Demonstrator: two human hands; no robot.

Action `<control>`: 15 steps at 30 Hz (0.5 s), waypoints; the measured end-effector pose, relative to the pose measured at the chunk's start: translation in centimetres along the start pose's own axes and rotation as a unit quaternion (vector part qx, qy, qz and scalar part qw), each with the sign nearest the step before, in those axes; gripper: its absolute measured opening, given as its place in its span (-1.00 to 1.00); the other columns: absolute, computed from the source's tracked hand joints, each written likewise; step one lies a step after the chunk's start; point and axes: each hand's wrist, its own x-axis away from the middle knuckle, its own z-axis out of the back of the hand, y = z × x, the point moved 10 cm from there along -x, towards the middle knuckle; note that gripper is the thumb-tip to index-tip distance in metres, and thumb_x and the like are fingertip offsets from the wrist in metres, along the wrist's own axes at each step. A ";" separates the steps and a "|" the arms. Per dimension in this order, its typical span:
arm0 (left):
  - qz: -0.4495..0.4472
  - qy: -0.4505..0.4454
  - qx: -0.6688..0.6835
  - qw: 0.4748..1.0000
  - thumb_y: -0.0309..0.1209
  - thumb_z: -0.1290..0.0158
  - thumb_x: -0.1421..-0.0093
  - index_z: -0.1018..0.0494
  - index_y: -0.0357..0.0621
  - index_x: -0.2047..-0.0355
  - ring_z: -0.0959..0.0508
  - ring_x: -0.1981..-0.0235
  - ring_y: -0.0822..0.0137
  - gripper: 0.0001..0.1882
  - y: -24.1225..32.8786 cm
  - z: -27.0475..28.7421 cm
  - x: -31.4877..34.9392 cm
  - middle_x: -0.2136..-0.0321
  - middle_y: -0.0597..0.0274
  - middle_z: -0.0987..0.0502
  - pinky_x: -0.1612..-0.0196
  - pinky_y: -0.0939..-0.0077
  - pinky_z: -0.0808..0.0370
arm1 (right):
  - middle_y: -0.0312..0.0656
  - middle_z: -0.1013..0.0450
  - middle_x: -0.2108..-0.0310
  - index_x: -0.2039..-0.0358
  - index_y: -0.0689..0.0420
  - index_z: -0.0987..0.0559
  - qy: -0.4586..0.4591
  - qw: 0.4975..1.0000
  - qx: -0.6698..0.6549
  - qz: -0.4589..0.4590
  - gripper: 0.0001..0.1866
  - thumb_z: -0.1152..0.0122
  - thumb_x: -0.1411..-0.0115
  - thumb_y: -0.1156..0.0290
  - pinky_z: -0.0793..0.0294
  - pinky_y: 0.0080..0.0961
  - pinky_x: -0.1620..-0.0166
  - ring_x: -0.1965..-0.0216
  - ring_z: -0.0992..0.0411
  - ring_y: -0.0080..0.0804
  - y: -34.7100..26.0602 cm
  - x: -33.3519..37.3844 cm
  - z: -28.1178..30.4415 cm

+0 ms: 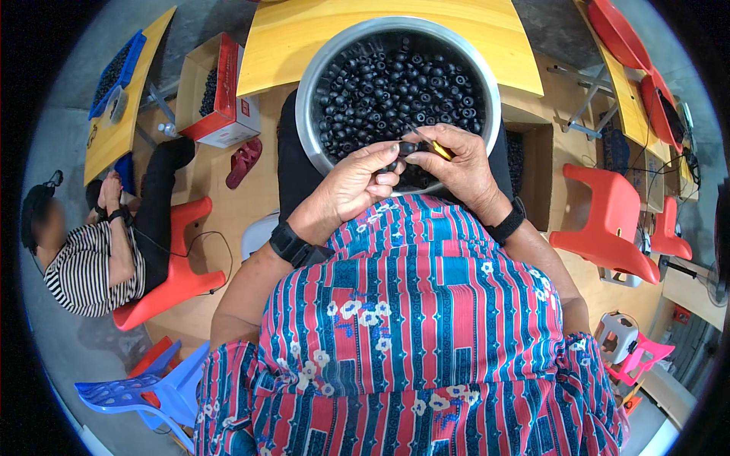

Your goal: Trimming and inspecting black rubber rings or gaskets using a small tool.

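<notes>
A wide steel basin (306, 114), filled with small black round parts (395, 99) that show hollow ends, is in front of my body. Over its near rim, my left hand (356, 179) pinches one black round part (408, 148) between thumb and fingers. More dark pieces show at its fingers, partly hidden. My right hand (459, 161) is closed around a small tool with a yellow handle (441, 150) and a thin pointed tip, like a small knife. That tip is close to the pinched part; whether it touches, I cannot tell.
A yellow table (274, 45) stands beyond the basin. At left are a red-and-white carton (232, 114) and a seated person (95, 266) in a striped top. An open carton (536, 178) and a red stool (604, 220) stand at right, a blue chair (163, 395) lower left.
</notes>
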 end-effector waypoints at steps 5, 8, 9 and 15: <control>-0.008 0.008 -0.027 1.000 -0.33 0.02 -0.36 -0.41 -0.16 0.03 -0.25 0.51 0.66 -0.76 0.2 -0.5 0.2 0.39 0.36 -0.40 0.58 0.84 -0.18 | -0.08 -0.58 0.31 0.21 0.25 -0.62 -0.007 0.999 0.036 -0.006 -0.71 -0.39 -0.03 0.47 -0.51 -0.48 0.16 0.26 -0.57 -0.29 -0.3 0.0 0.2; -0.040 0.002 -0.078 0.996 -0.30 0.01 -0.36 -0.41 -0.15 0.04 -0.25 0.51 0.66 -0.75 0.6 -0.7 0.2 0.39 0.39 -0.39 0.58 0.83 -0.17 | -0.07 -0.58 0.31 0.21 0.25 -0.62 -0.011 0.999 0.051 0.008 -0.71 -0.39 -0.03 0.46 -0.50 -0.48 0.18 0.27 -0.56 -0.29 -0.8 -0.1 0.1; -0.040 0.002 -0.078 0.996 -0.30 0.01 -0.36 -0.41 -0.15 0.04 -0.25 0.51 0.66 -0.75 0.5 -0.8 0.2 0.39 0.39 -0.39 0.58 0.83 -0.17 | -0.07 -0.58 0.31 0.21 0.25 -0.62 -0.011 0.999 0.051 0.008 -0.71 -0.39 -0.03 0.46 -0.50 -0.48 0.18 0.27 -0.56 -0.29 -0.9 -0.1 0.2; -0.078 0.037 -0.109 0.990 -0.27 -0.03 -0.34 -0.42 -0.13 0.15 -0.23 0.54 0.67 -0.79 1.2 -1.0 0.4 0.44 0.40 -0.35 0.60 0.84 -0.13 | -0.07 -0.57 0.29 0.18 0.24 -0.61 0.000 0.998 0.059 0.021 -0.67 -0.40 -0.02 0.45 -0.50 -0.48 0.15 0.24 -0.56 -0.29 -1.1 0.1 0.1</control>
